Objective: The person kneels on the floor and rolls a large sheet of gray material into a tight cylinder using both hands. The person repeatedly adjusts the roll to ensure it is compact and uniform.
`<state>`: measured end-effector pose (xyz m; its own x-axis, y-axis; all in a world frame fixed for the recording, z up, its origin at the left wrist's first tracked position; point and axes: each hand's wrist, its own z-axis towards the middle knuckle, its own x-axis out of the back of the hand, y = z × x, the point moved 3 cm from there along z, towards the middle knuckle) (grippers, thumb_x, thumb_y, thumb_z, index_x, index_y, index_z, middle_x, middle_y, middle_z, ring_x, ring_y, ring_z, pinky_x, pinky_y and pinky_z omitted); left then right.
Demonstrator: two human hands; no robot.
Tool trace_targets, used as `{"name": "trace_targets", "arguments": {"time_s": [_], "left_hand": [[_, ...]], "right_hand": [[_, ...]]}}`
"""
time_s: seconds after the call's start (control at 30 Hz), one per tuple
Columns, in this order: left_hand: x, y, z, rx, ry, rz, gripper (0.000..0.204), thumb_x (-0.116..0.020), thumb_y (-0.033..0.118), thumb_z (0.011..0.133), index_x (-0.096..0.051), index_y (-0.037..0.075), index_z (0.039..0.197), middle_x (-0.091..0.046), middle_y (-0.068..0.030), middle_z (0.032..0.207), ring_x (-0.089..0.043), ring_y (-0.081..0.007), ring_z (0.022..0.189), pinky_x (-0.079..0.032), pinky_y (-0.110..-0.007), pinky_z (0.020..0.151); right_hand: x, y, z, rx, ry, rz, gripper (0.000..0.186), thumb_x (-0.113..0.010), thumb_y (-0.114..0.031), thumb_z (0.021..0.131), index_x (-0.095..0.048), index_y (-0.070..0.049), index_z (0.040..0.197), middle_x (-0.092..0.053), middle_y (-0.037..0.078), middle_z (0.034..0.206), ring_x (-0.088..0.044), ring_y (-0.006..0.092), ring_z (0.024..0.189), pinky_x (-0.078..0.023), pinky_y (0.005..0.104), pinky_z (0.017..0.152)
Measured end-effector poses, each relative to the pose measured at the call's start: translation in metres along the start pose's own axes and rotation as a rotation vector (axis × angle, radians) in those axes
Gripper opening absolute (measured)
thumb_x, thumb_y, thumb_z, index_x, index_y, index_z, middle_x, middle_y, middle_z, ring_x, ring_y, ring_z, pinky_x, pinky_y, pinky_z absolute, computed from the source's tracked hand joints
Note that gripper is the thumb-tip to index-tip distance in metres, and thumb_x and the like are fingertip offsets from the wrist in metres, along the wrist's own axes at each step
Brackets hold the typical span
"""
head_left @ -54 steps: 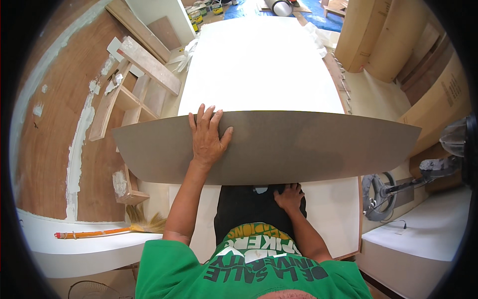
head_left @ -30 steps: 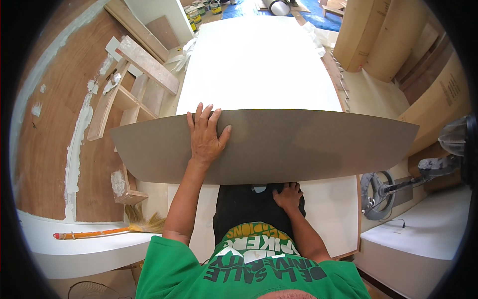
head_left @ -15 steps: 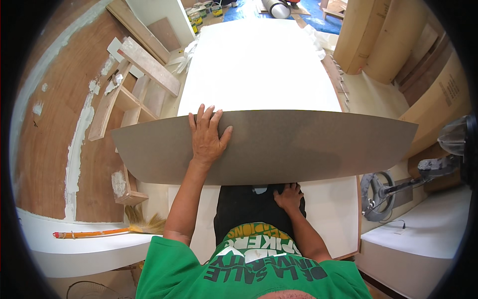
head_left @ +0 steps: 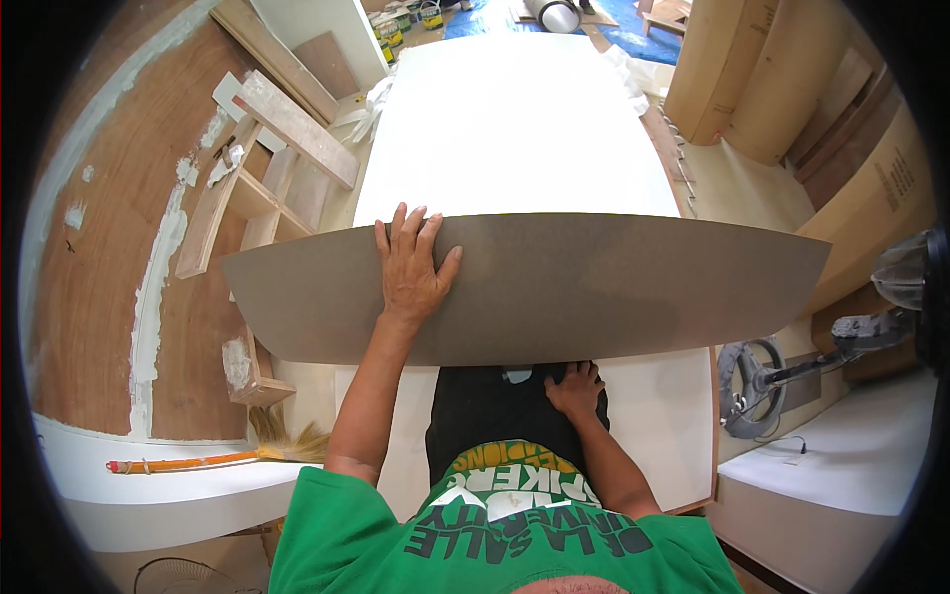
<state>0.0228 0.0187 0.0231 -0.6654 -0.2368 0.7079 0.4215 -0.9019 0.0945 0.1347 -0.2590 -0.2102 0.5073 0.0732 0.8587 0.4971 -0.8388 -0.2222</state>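
A wide, thin grey-brown sheet [head_left: 594, 277] spans the space in front of me, its ends tapering in this view. My left hand [head_left: 411, 272] lies flat on it left of the middle, fingers spread and tips at the far edge. Beyond that edge stretches a long white panel surface [head_left: 515, 129]. My right hand [head_left: 574, 389] rests on my dark trousers [head_left: 475, 411], just below the sheet's near edge, with its fingers apart and holding nothing. Another pale board [head_left: 663, 416] shows beneath and beside my legs.
Wooden shelf framing [head_left: 262, 198] and a plywood panel [head_left: 99, 247] stand at left, above a broom [head_left: 188, 461]. Large brown cardboard rolls [head_left: 712, 79] stand at far right. A grey ring-shaped tool [head_left: 749, 388] is at right. Paint cans [head_left: 430, 15] sit far back.
The sheet's far and near edges have shifted very slightly away from me. Both hands keep almost the same places.
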Motion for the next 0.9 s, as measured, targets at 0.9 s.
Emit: {"name": "trace_targets", "arguments": {"time_s": [0.9], "left_hand": [[-0.0034, -0.002, -0.0006, 0.005, 0.002, -0.002, 0.056, -0.072, 0.028, 0.087, -0.053, 0.01, 0.137, -0.048, -0.0117, 0.143, -0.035, -0.036, 0.145, -0.017, -0.062, 0.12]], "right_hand": [[-0.0051, 0.0021, 0.0015, 0.001, 0.058, 0.035, 0.084, -0.059, -0.054, 0.087, -0.042, 0.0, 0.149, -0.037, 0.023, 0.156, -0.031, 0.0407, 0.144, -0.03, 0.064, 0.111]]}}
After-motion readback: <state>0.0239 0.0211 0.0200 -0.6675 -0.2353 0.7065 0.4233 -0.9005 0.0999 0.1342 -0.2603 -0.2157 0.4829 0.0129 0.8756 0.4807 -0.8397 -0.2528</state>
